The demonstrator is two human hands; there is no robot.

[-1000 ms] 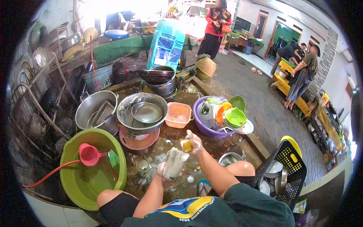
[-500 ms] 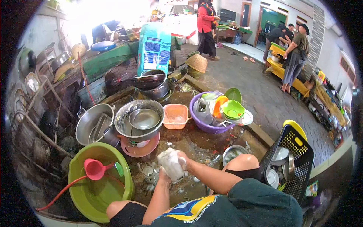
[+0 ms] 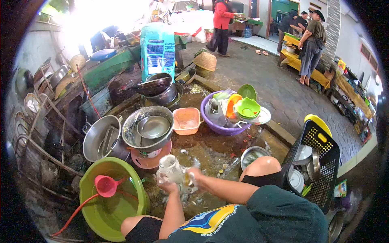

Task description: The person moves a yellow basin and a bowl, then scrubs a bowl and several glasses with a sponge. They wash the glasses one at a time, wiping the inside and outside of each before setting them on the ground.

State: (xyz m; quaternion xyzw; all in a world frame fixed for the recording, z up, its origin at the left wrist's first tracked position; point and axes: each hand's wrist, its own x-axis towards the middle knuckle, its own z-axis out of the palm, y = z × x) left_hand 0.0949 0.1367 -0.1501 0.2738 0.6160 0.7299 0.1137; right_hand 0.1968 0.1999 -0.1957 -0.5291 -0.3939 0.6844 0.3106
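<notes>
My left hand (image 3: 170, 187) is closed round the lower part of a clear glass jar (image 3: 168, 165), its mouth tilted up and away from me. Suds cling to the glass. Right beside it, my right hand (image 3: 195, 175) is smeared by motion, its fingers curled round a small yellowish thing that I cannot make out. Several soapy glasses (image 3: 187, 196) on the wet ground below are partly hidden by my hands. To the left of them stands a green tub (image 3: 139, 186) of water with a pink dipper (image 3: 106, 186) in it.
Ahead are a dirty steel basin (image 3: 129, 135), a large pot (image 3: 91, 141), an orange basket (image 3: 186, 121) and a purple basin (image 3: 206, 118) of dishes. A black crate (image 3: 330, 166) with bowls is at my right. Several people stand farther back, one in a red top (image 3: 221, 16).
Thick white foam covered the thing between my hands; now the clear glass shows. My right hand has come off it and moved slightly lower. The view has shifted a little.
</notes>
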